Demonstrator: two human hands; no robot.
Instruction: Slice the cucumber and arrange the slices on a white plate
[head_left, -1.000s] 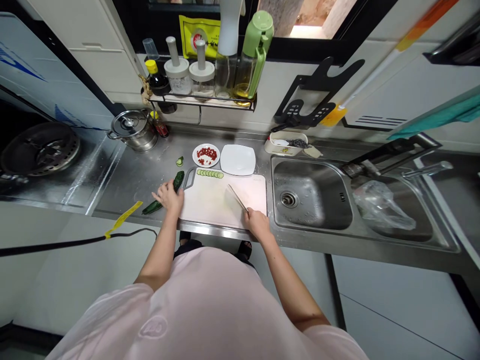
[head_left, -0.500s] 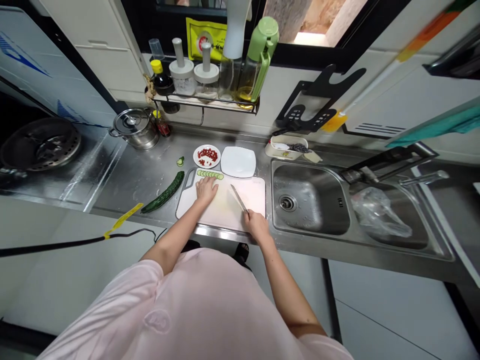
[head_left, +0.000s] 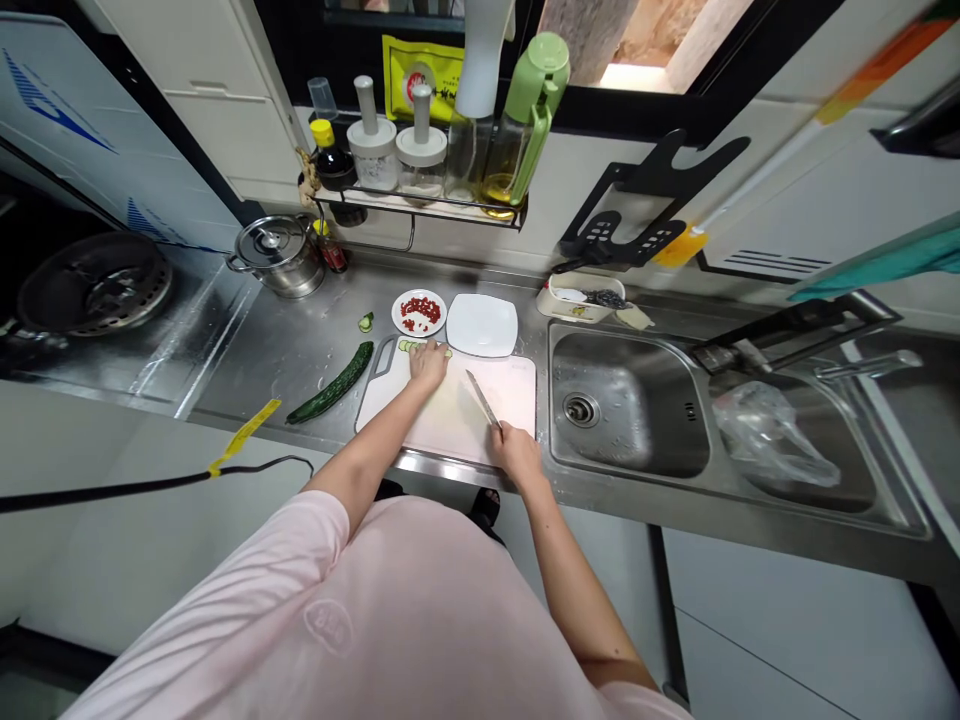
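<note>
My left hand [head_left: 429, 364] lies over a row of pale green cucumber slices [head_left: 406, 346] at the top edge of the white cutting board [head_left: 469, 435]. Its fingers reach across the slices and hide the middle of the row. In my right hand [head_left: 517, 450] is the handle of a knife [head_left: 482, 397]. The blade rests low over the board and points up and left, apart from the slices. Left of the board lies a dark green cucumber [head_left: 331, 384], with a small cut-off end piece [head_left: 366, 322] above it.
Behind the board stand a small plate of chopped red pieces [head_left: 420, 313] and a bare white plate [head_left: 482, 325]. The steel sink [head_left: 626, 400] is at the right, with a plastic bag [head_left: 776, 430] in its second basin. A lidded pot [head_left: 279, 258] and a pan [head_left: 94, 285] stand left.
My left hand has moved up and slightly right, from below the cucumber slices to on top of them. The knife stays nearly in place in my right hand. The view has shifted slightly.
</note>
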